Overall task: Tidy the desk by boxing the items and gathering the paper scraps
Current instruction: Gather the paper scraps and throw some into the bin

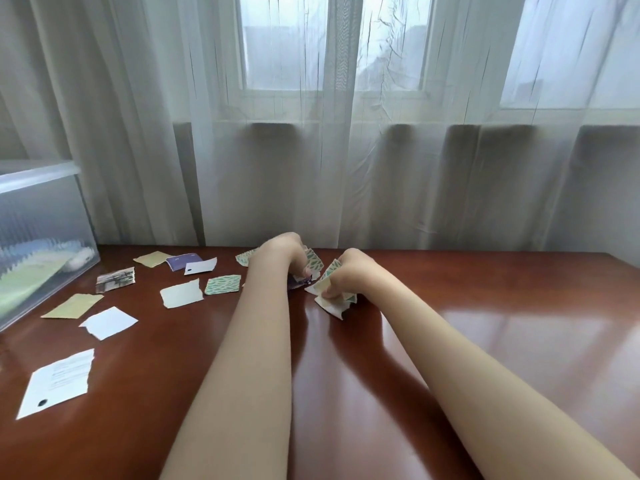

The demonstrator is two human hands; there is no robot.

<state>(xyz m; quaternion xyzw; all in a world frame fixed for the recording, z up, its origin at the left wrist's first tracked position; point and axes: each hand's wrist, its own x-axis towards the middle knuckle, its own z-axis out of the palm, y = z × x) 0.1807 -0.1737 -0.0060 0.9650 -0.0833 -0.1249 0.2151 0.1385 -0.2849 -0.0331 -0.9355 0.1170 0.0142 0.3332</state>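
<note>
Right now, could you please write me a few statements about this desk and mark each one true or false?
1. The right hand grips a bunch of paper scraps. True.
2. A translucent storage box stands at the left of the wooden desk. True.
3. The left hand lies flat and empty. False: it holds green-patterned scraps.
4. The loose scraps lie to the right of the hands. False: they lie to the left, such as the printed white scrap.
</note>
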